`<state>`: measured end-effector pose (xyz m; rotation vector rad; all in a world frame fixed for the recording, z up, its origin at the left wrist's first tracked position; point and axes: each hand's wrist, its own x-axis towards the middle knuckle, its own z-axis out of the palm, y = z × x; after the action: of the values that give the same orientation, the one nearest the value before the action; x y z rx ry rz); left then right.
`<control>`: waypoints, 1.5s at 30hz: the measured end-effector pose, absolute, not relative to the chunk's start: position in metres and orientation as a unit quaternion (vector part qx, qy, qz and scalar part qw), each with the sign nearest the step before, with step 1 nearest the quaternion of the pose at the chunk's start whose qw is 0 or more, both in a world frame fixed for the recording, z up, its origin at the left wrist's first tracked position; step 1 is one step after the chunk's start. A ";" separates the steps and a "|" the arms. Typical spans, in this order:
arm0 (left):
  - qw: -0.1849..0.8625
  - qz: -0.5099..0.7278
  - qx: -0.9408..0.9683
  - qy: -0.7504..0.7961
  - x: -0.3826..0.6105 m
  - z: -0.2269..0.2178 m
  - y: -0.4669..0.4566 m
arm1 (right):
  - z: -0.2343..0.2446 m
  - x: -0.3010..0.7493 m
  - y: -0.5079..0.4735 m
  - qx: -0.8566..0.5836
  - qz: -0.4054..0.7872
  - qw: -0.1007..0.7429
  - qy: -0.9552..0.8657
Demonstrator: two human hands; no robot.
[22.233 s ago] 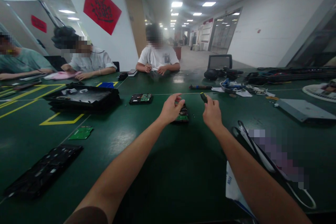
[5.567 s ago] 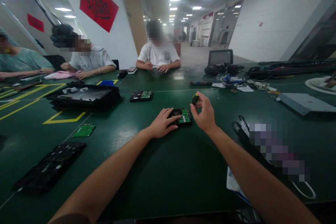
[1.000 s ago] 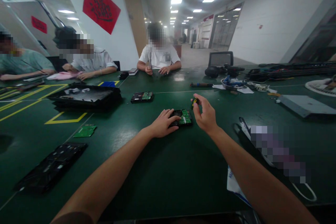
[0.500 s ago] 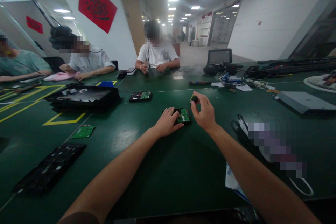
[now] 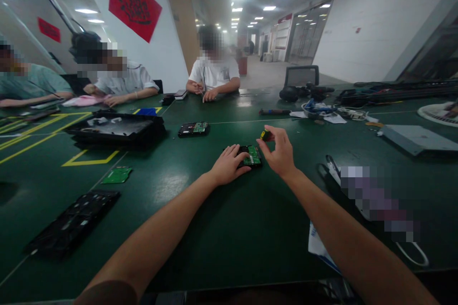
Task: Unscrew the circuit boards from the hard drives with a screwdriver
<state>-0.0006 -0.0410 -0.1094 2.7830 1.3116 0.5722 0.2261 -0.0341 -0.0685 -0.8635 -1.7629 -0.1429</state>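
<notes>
A black hard drive (image 5: pixel 252 156) with a green circuit board facing up lies on the green table (image 5: pixel 229 228). My left hand (image 5: pixel 228 166) rests on its left side, fingers laid over it and pressing it down. My right hand (image 5: pixel 280 151) hovers just right of the drive, thumb and fingers pinched round the black and yellow handle of a small screwdriver (image 5: pixel 265 134). The tip of the tool is hidden behind my fingers.
A second hard drive (image 5: pixel 193 128) lies further back. Left are a black tray (image 5: pixel 114 128), a loose green board (image 5: pixel 116 175) and a flat black tray (image 5: pixel 71 221). Right are tools, cables (image 5: pixel 318 109) and a grey case (image 5: pixel 415 139). Three people sit across the table.
My right hand has shifted slightly round the screwdriver handle above the drive. My left hand stays on the drive. The person opposite has moved their hands.
</notes>
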 end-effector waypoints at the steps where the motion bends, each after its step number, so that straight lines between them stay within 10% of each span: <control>1: 0.006 0.186 0.890 0.417 -0.001 -0.109 -0.041 | -0.069 0.226 -0.034 -0.364 -0.061 0.553 -0.746; 45: 0.002 0.220 0.886 0.409 -0.004 -0.111 -0.041 | -0.072 0.227 -0.036 -0.372 -0.059 0.554 -0.743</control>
<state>-0.0042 -0.0406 -0.1110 2.7791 1.2826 0.6887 0.2266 -0.0362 -0.0722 -0.8784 -1.7549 -0.1397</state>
